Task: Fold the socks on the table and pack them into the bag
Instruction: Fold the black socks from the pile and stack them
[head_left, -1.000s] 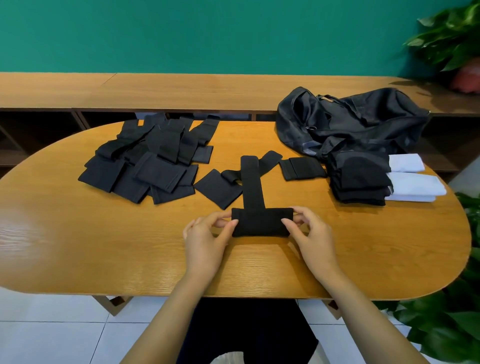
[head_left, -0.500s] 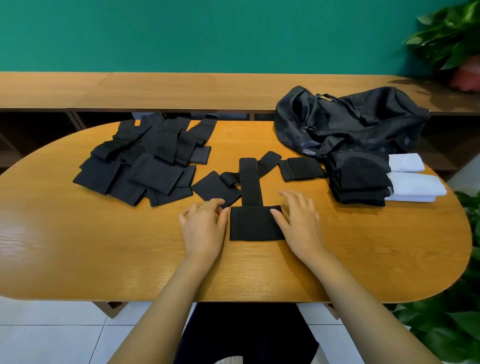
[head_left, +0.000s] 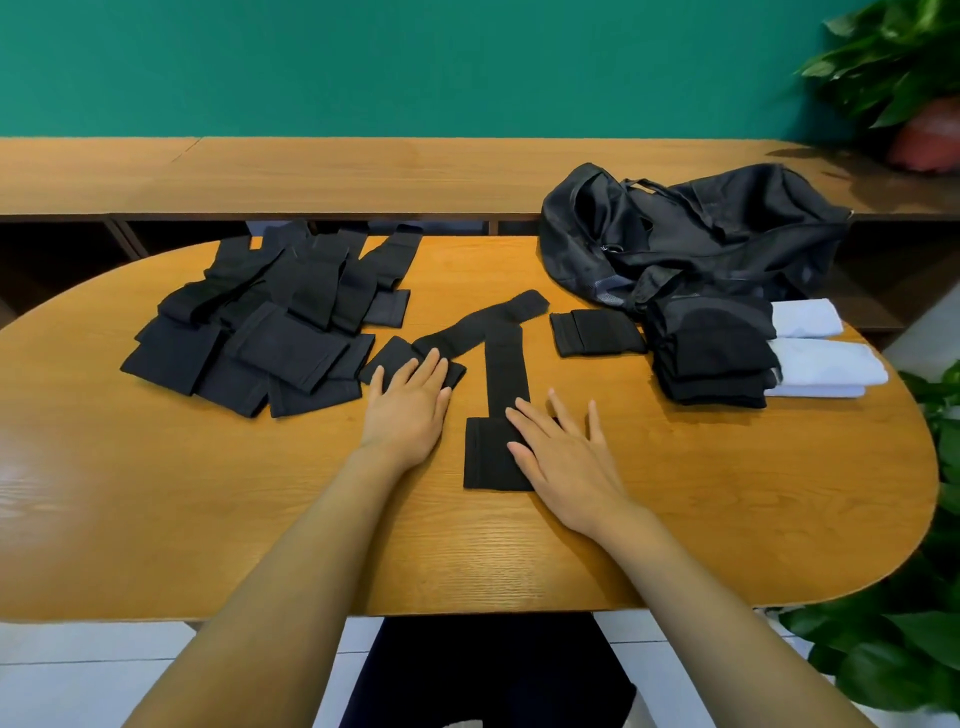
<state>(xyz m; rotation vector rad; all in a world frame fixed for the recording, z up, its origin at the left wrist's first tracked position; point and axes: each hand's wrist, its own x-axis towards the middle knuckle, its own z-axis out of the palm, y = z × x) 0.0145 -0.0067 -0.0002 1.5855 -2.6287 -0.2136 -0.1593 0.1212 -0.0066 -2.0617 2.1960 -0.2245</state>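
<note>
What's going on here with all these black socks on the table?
A person is folding socks. The right hand lies flat on a partly folded black sock, the left hand on another sock. An unfolded pile waits on the left; folded socks are stacked beside the black bag.
</note>
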